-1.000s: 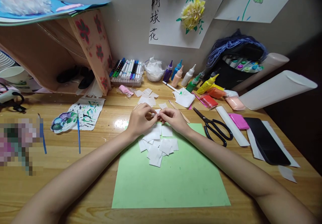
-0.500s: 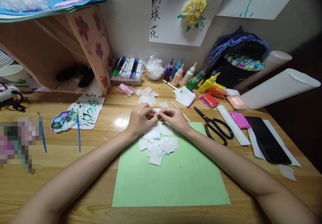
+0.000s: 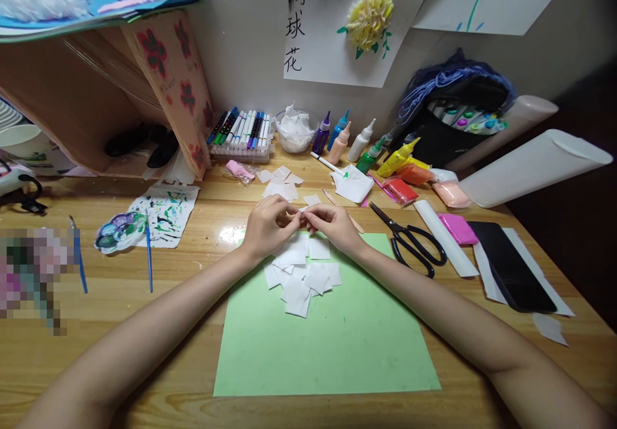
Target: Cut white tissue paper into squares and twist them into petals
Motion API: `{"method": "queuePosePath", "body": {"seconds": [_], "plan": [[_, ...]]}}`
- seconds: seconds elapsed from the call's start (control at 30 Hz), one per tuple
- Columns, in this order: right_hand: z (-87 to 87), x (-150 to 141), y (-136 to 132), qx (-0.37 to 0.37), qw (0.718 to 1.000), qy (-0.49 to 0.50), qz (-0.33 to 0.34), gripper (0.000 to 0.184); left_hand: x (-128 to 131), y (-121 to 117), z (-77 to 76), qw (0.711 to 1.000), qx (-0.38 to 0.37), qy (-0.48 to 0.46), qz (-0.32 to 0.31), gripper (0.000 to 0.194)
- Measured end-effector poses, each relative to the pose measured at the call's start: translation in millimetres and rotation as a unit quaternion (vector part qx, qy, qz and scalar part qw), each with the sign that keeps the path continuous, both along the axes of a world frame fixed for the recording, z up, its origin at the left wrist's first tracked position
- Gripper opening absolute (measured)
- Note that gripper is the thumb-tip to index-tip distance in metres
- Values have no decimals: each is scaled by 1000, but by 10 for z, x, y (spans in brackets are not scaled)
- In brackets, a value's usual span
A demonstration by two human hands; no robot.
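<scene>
My left hand [image 3: 272, 225] and my right hand [image 3: 334, 226] meet fingertip to fingertip above the far edge of a green sheet of paper [image 3: 328, 358]. Both are closed in a pinch on a small piece of white paper [image 3: 303, 210], which is mostly hidden by the fingers. Just below the hands, several cut white paper squares [image 3: 297, 293] lie in a loose overlapping pile on the green sheet. Beyond the fingers, more white paper pieces [image 3: 280, 191] rest on the wood. Black-handled scissors [image 3: 409, 236] lie partly opened to the right of my right hand.
At the back stand a marker set [image 3: 243, 130], a bowl of white scraps [image 3: 295, 132] and several paint bottles [image 3: 360, 140]. On the right are a black phone [image 3: 513, 265] and a white tube [image 3: 540, 169]. A paint palette [image 3: 120, 231] and brush [image 3: 149, 255] lie left.
The white piece between my fingertips shows less than before, and my fingers have shifted slightly around it. Both arms stay in place; the whole view drifts a little.
</scene>
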State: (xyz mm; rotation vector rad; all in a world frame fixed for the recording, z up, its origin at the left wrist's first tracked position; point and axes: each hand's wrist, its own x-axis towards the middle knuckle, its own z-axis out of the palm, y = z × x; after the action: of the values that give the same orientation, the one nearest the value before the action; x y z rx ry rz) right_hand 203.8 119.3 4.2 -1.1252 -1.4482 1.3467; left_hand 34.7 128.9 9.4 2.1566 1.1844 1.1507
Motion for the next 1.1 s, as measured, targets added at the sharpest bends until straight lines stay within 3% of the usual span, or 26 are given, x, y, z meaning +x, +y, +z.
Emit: {"method": "queuePosePath", "body": {"seconds": [0.17, 0.4, 0.57, 0.7, 0.9, 1.1], "plan": [[-18, -2, 12, 24, 997, 28, -75, 31, -12, 22, 31, 999, -29, -40, 4, 10], [42, 19, -8, 45, 998, -29, 19, 25, -12, 44, 27, 999, -53, -8, -8, 11], [68, 13, -11, 63, 996, -54, 11, 29, -4, 25, 18, 999, -31, 7, 38, 9], [27, 1, -13, 36, 999, -15, -35, 27, 12, -10, 28, 999, -8, 23, 45, 15], [15, -6, -12, -5, 998, 24, -56, 30, -7, 52, -14, 990, -132, -40, -17, 19], [37, 0, -1, -26, 997, 37, -55, 32, -18, 83, 12, 982, -176, -54, -38, 20]]}}
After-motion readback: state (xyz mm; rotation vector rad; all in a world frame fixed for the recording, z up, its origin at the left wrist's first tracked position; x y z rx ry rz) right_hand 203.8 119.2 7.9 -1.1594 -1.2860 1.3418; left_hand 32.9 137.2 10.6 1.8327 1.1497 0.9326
